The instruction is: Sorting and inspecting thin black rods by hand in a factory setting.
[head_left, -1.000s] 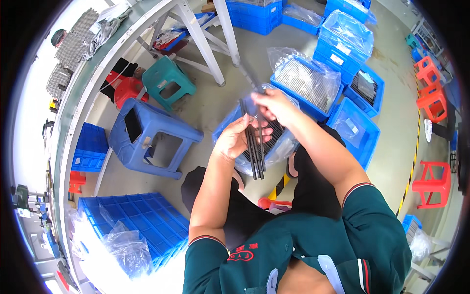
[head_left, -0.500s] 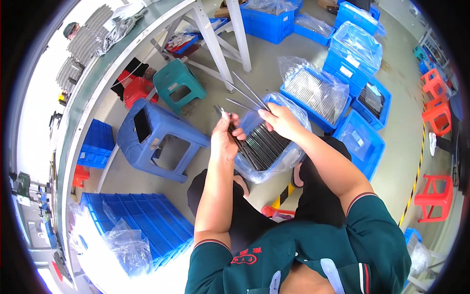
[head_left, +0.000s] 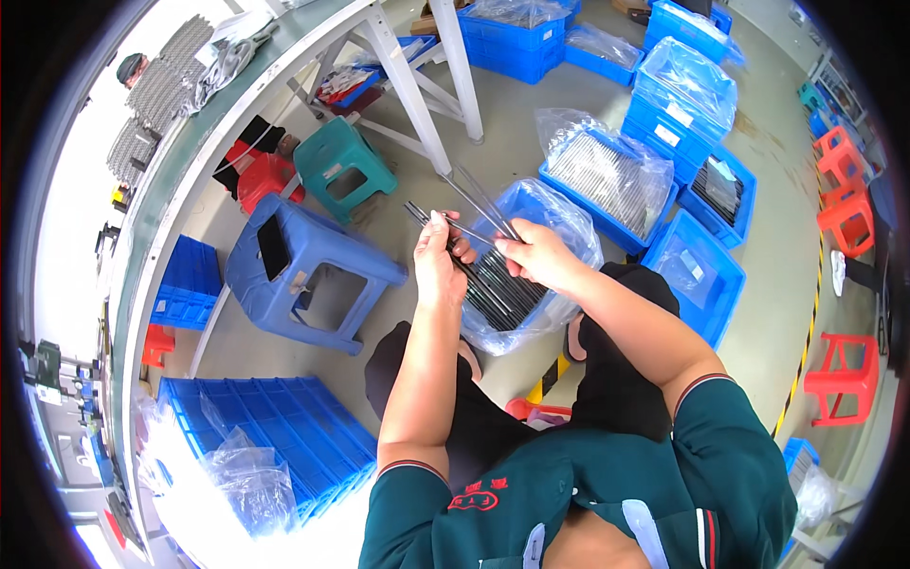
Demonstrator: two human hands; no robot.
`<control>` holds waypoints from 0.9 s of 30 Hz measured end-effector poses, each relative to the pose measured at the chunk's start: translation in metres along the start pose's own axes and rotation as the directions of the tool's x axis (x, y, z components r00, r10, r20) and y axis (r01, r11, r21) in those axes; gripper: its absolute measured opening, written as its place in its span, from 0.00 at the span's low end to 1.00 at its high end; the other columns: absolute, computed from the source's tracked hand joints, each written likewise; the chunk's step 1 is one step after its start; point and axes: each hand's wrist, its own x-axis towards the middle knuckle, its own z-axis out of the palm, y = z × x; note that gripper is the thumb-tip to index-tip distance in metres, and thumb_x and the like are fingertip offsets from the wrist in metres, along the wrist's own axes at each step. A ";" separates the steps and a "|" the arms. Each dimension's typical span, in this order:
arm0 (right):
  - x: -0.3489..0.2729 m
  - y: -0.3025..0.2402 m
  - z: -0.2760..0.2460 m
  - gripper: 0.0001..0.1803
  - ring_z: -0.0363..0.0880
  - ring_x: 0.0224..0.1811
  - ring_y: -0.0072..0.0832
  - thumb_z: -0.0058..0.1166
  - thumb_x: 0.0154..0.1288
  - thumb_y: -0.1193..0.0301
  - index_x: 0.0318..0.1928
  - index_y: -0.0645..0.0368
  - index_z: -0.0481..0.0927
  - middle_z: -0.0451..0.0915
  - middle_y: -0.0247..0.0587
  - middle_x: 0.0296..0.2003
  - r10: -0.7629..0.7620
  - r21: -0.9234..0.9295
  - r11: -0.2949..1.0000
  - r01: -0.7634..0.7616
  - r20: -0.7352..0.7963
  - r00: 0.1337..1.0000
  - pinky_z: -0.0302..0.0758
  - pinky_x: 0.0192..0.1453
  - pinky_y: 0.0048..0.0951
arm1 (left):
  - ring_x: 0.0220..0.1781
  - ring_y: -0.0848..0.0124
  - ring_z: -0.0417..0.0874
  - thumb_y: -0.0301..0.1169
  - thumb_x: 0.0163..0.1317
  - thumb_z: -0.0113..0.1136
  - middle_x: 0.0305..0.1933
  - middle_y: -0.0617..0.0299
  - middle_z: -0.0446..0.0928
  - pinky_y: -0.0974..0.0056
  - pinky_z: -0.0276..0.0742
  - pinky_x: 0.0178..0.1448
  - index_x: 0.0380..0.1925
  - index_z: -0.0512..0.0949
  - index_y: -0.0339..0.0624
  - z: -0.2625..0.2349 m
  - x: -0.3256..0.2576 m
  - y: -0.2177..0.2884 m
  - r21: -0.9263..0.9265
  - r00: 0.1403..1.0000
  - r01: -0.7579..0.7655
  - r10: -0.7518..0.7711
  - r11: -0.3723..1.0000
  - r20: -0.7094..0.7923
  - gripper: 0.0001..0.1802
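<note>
My left hand (head_left: 438, 266) is closed around a few thin dark rods (head_left: 415, 212), whose ends stick out past the thumb. To its right, my right hand (head_left: 548, 254) grips the near ends of several slim metal rods (head_left: 485, 203); they fan out up and to the left, and one crosses toward the left fingers. Both hands are over a blue crate lined with a clear plastic bag (head_left: 580, 220). A row of dark rods (head_left: 507, 296) lies inside it, partly hidden by my hands. The exact kind of rod cannot be made out.
A blue stool (head_left: 332, 242) bears a black phone (head_left: 274, 245). Beyond the crate are a blue bin of silvery rods (head_left: 607, 175), an open blue bin (head_left: 697, 275) and stacked bins (head_left: 678, 109). A green stool (head_left: 346, 161) stands by the workbench (head_left: 180, 161). Blue crates (head_left: 275, 427) sit lower left.
The rods in my right hand have swung closer together, and one now reaches across to the left fingers. My left hand has shifted slightly right.
</note>
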 end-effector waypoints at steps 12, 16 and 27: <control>0.015 -0.011 0.003 0.10 0.74 0.16 0.23 0.45 0.67 0.67 0.39 0.61 0.71 0.76 0.38 0.19 0.032 0.244 0.969 -0.031 0.002 1.000 0.68 0.16 0.22 | 0.15 0.80 0.60 0.39 0.67 0.49 0.16 0.70 0.62 0.73 0.57 0.18 0.25 0.71 0.42 0.004 -0.005 -0.030 0.146 0.989 0.017 -0.038 0.989 0.142 0.15; 0.034 -0.005 -0.018 0.11 0.62 0.13 0.17 0.53 0.62 0.63 0.36 0.58 0.75 0.67 0.26 0.15 -0.205 0.189 0.950 0.247 -0.215 0.955 0.59 0.18 0.19 | 0.16 0.81 0.57 0.39 0.66 0.51 0.19 0.70 0.63 0.75 0.55 0.19 0.25 0.71 0.41 0.009 -0.011 -0.014 0.217 0.976 0.147 -0.177 0.965 0.128 0.15; 0.054 -0.017 -0.080 0.14 0.51 0.10 0.13 0.55 0.60 0.58 0.26 0.54 0.72 0.59 0.22 0.12 0.006 0.379 0.911 0.163 -0.407 0.913 0.46 0.12 0.19 | 0.20 0.79 0.61 0.44 0.63 0.54 0.25 0.67 0.65 0.74 0.56 0.22 0.29 0.72 0.39 0.003 -0.032 -0.025 0.364 0.626 0.592 -0.695 0.719 0.353 0.17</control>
